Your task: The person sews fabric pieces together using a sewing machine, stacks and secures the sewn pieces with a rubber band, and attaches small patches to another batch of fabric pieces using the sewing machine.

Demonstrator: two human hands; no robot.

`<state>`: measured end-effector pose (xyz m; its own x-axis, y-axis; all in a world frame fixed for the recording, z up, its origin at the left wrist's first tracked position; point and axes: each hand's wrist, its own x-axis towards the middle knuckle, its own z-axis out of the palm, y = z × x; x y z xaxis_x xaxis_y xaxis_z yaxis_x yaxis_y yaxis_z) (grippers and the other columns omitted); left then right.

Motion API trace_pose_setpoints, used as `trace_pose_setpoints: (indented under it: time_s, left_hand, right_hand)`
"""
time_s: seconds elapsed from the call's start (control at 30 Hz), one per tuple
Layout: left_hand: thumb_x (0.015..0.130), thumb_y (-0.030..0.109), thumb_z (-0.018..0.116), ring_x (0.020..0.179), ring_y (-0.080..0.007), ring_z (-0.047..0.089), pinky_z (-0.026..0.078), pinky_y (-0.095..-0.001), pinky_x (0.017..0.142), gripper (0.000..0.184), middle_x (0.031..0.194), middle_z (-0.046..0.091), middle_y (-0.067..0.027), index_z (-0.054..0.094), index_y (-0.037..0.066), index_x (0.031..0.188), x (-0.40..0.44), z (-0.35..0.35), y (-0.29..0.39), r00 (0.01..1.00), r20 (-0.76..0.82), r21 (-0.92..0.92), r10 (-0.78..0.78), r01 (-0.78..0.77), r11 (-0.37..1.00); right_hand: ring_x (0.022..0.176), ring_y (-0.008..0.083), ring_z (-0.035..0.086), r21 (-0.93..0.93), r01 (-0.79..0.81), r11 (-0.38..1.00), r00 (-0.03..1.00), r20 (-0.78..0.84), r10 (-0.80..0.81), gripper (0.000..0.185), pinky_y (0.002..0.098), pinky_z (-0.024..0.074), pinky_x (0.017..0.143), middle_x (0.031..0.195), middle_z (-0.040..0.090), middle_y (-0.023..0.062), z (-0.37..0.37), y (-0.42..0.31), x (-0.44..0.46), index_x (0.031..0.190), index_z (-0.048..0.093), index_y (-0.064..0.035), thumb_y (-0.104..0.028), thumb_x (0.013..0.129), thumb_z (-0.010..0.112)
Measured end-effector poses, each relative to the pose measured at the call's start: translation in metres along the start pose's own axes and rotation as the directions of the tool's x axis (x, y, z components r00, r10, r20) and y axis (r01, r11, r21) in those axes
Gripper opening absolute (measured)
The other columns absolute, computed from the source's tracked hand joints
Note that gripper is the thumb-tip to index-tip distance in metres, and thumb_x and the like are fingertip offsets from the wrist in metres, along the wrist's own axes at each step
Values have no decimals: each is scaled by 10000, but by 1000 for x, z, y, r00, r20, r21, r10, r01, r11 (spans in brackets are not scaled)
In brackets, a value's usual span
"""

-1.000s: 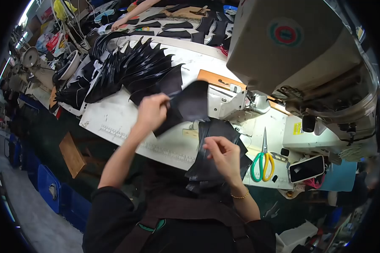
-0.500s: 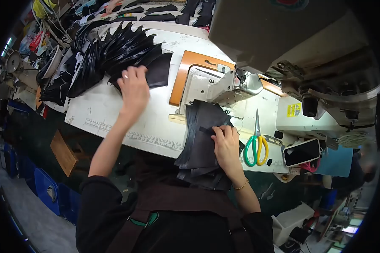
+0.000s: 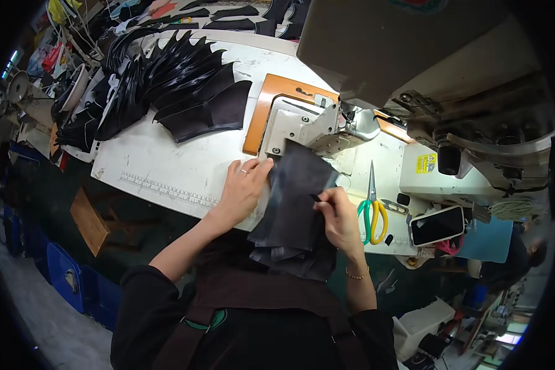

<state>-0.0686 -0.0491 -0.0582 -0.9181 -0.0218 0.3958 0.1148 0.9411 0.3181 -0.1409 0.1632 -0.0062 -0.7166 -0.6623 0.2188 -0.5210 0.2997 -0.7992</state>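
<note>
A stack of dark, leather-like pieces (image 3: 296,197) lies at the front edge of the sewing machine table, its lower end hanging over. My left hand (image 3: 242,190) is at the stack's left side, fingers stretched out, with the fingertips close to its upper left edge; whether they touch it is unclear. Over the right part of the stack, my right hand (image 3: 341,219) pinches a small black strip (image 3: 316,198) between thumb and fingers. Just above the stack is the sewing machine's needle area (image 3: 351,120), partly hidden by the machine head.
A fanned pile of black pieces (image 3: 191,92) covers the table's left side. Right of my right hand lie scissors (image 3: 372,213) with green and yellow handles, then a phone (image 3: 438,226). An orange-edged plate (image 3: 259,117) surrounds the machine bed. A wooden stool (image 3: 89,221) stands below left.
My left hand has moved from the fanned pile down and right to the stack. My right hand has changed from resting on the stack to pinching the small black strip, slightly lifted.
</note>
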Motion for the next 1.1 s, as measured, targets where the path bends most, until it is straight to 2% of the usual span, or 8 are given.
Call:
trace_pose_setpoints:
  time_s: [0.07, 0.27, 0.53, 0.57, 0.63, 0.73, 0.9, 1.1]
  left_hand:
    - [740, -82, 496, 1116, -239, 464, 306, -400, 983, 446, 1247, 517, -83, 491, 34, 1171, -1, 0, 3, 999, 49, 156, 16, -24, 987]
    - [755, 2, 542, 1110, -245, 459, 300, -426, 982, 340, 1258, 509, -74, 548, 55, 1091, 1, 3, 1, 997, 68, 160, 37, -47, 986]
    - [827, 76, 573, 1063, -215, 482, 358, -348, 918, 182, 1214, 523, -99, 594, 36, 1003, 8, -19, 14, 978, 7, -427, -207, 190, 884]
    - [834, 75, 575, 1041, -206, 494, 373, -330, 900, 169, 1192, 535, -102, 597, 32, 997, 9, -26, 22, 965, -35, -524, -261, 205, 827]
    - [838, 39, 584, 891, -157, 524, 403, -242, 799, 202, 1035, 575, -89, 593, 29, 1040, 3, -45, 44, 803, 577, -799, -146, 593, 104]
    - [811, 113, 648, 722, -165, 510, 420, -234, 682, 230, 904, 563, -94, 608, 6, 1012, 0, -59, 60, 723, 683, -730, -99, 680, -71]
    - [778, 55, 652, 696, -148, 502, 419, -234, 671, 251, 866, 552, -67, 624, 19, 1025, -13, -47, 42, 887, 338, -673, -316, 462, 577]
    - [727, -24, 659, 630, -131, 481, 412, -228, 598, 267, 821, 539, -41, 641, 23, 989, -19, -52, 52, 895, 199, -614, -398, 431, 662]
  right_hand:
    - [693, 184, 475, 305, -144, 942, 981, -83, 177, 80, 266, 388, 699, 821, 501, 82, -10, -13, -10, 885, 504, -23, 42, 844, 485]
    - [689, 134, 447, 308, 118, 944, 878, -476, 46, 93, 234, 356, 646, 778, 513, 51, -57, -33, -43, 924, 440, -64, 19, 882, 449]
    - [709, 123, 407, 352, 277, 894, 762, -648, 19, 79, 240, 327, 688, 731, 519, 36, -59, -39, -47, 935, 435, -89, -25, 895, 459]
    - [712, 123, 404, 389, 272, 880, 758, -650, 53, 78, 242, 326, 695, 731, 520, 35, -52, -42, -45, 935, 436, -90, -28, 895, 462]
    - [708, 129, 427, 394, 268, 879, 795, -606, 29, 141, 239, 347, 677, 738, 530, 39, -34, -48, -41, 938, 428, -93, 18, 873, 485]
    - [674, 125, 461, 445, 120, 887, 868, -481, 124, 168, 217, 368, 626, 770, 552, 53, -11, -55, -39, 942, 484, -66, 60, 840, 526]
    - [542, 65, 441, 296, -281, 913, 920, -186, 344, 99, 167, 337, 505, 728, 621, 43, 14, -33, -38, 899, 667, 26, 6, 818, 615]
    - [501, 43, 415, 380, -448, 809, 873, -10, 488, 114, 160, 314, 471, 655, 632, 26, 31, -40, -23, 881, 680, 40, -45, 822, 631]
